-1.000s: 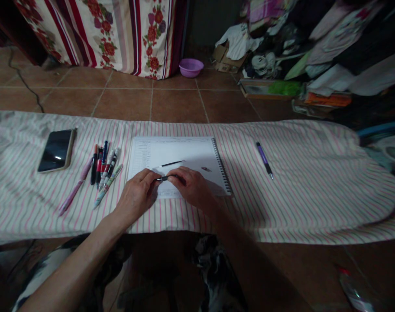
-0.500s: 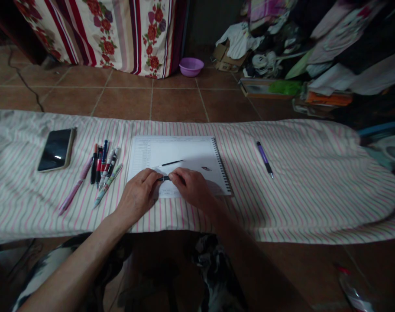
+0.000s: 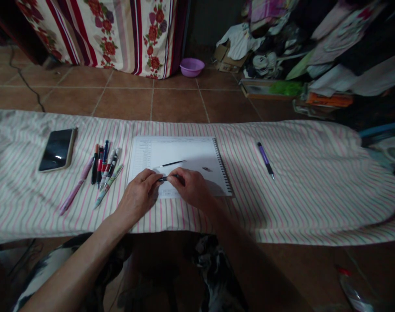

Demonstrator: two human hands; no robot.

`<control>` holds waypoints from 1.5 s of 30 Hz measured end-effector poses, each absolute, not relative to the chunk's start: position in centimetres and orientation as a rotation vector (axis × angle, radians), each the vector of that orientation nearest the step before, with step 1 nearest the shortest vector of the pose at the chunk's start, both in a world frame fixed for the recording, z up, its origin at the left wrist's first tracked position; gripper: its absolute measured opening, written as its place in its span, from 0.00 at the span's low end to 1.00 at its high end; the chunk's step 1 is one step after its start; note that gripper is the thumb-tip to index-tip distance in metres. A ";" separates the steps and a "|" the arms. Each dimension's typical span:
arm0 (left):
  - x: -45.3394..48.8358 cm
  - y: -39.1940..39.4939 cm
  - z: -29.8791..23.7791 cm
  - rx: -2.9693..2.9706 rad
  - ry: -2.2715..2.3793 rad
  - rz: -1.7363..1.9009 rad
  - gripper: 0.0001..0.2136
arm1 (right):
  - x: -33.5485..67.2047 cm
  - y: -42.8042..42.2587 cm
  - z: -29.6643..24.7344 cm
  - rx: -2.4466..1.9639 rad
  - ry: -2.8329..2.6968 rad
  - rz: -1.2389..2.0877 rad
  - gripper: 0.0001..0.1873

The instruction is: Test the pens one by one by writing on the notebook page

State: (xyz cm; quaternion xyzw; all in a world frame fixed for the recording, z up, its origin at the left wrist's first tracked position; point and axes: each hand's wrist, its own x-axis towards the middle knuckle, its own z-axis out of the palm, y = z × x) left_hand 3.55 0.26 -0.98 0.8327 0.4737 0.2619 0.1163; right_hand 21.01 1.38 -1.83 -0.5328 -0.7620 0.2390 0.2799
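Both hands pinch a dark pen barrel (image 3: 163, 178) between them, low over a spiral notebook (image 3: 184, 147). My left hand (image 3: 140, 190) grips its left end, and my right hand (image 3: 191, 185) has its thumb and fingers closed on the right end. Most of the barrel is hidden by the fingers. Just beyond the hands, a thin pen refill (image 3: 172, 163) with a dark section lies on the page. A small pen tip piece (image 3: 205, 169) rests on the paper to the right, near the spiral binding.
A bunch of several pens (image 3: 105, 167) and a pink pen (image 3: 76, 186) lie left of the notebook. Farther left is a phone (image 3: 56, 149). A purple pen (image 3: 265, 160) lies to the right on the striped cloth (image 3: 314, 186). A purple basin (image 3: 191, 67) stands on the floor beyond.
The right thumb and fingers have shifted slightly on the barrel's right end. Both hands stay in nearly the same place, and the loose pieces on the page have not moved.
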 end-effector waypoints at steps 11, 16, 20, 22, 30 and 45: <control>3.4 0.3 -0.5 2.364 1.389 0.735 0.11 | 21.0 1.5 -1.5 -1.334 -1.914 0.808 0.12; 3.2 0.5 -0.5 2.281 1.386 0.734 0.10 | 20.7 1.5 -1.7 -1.279 -1.702 0.996 0.09; 3.3 0.3 -0.7 2.267 1.405 0.748 0.10 | 20.5 1.4 -1.8 -1.321 -1.685 0.977 0.10; 3.4 0.2 -0.8 2.279 1.413 0.763 0.10 | 20.3 1.3 -1.7 -1.369 -1.680 0.918 0.10; 3.5 0.1 -0.8 2.329 1.420 0.810 0.10 | 19.5 1.2 -1.6 -1.453 -1.628 0.805 0.14; 3.4 -0.1 -0.5 2.282 1.552 0.712 0.10 | 18.8 1.4 -1.7 -1.431 -1.548 0.959 0.11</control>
